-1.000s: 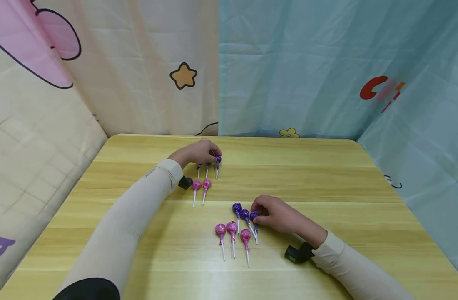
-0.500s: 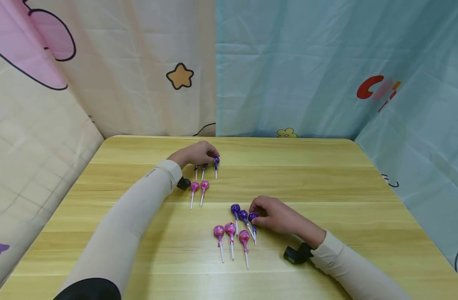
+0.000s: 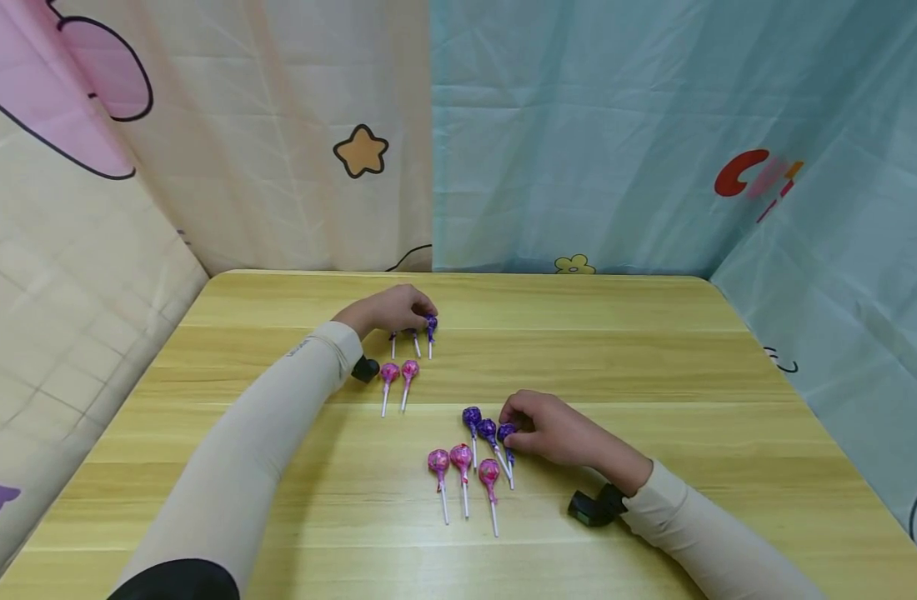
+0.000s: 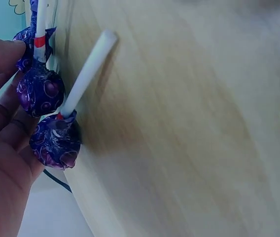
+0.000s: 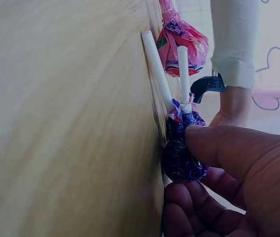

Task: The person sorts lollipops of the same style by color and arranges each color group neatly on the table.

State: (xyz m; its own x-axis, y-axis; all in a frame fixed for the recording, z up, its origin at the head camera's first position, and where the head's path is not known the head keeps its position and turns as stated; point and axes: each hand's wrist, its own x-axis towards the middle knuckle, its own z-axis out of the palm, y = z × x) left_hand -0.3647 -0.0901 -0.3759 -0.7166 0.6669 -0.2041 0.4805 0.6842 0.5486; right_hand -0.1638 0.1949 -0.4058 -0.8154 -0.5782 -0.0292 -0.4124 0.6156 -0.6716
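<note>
At the back of the table my left hand pinches a purple-wrapped lollipop by its round head. Two more purple lollipops lie beside it; my hand covers most of their heads in the head view, while the left wrist view shows one purple lollipop near my palm. My right hand pinches another purple lollipop between thumb and fingers, its stick down on the table side. Left of it lie a purple lollipop and a further purple lollipop; the sticks of the right pair nearly meet.
Three pink lollipops lie in front of the purple ones near my right hand. Two pink lollipops lie below my left hand. The wooden table is bordered by printed curtains at its back and sides.
At the back, the middle purple lollipop's stick has swung right, and the lollipop in my left hand has shifted slightly left. My right hand keeps its place. The head view has shifted a little.
</note>
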